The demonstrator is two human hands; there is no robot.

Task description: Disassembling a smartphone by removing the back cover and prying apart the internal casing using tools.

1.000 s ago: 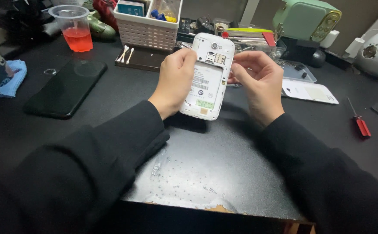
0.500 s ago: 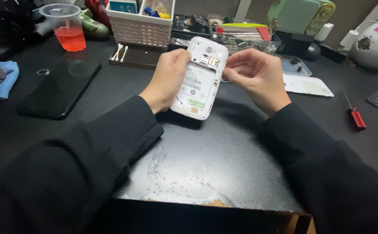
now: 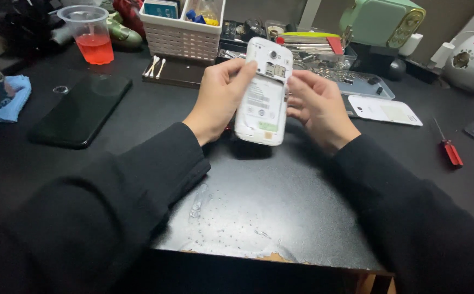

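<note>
A white phone (image 3: 263, 92) with its back cover off is held upright above the black table (image 3: 258, 207), its open battery bay facing me. My left hand (image 3: 218, 98) grips its left edge, fingers wrapped over the top left. My right hand (image 3: 318, 106) touches the phone's right edge with its fingertips, fingers loosely curled. The phone's white back cover (image 3: 383, 110) lies flat on the table to the right.
A black phone (image 3: 82, 109) lies at left beside a blue cloth (image 3: 11, 98). A plastic cup of red liquid (image 3: 91, 35), a white basket (image 3: 182, 32) and cotton swabs (image 3: 155, 66) stand behind. A red screwdriver (image 3: 450, 148) lies at right. Green device (image 3: 381, 22) at back.
The white phone has been turned slightly more upright and shifted a little between my hands. My right hand has loosened and slid lower along its right edge.
</note>
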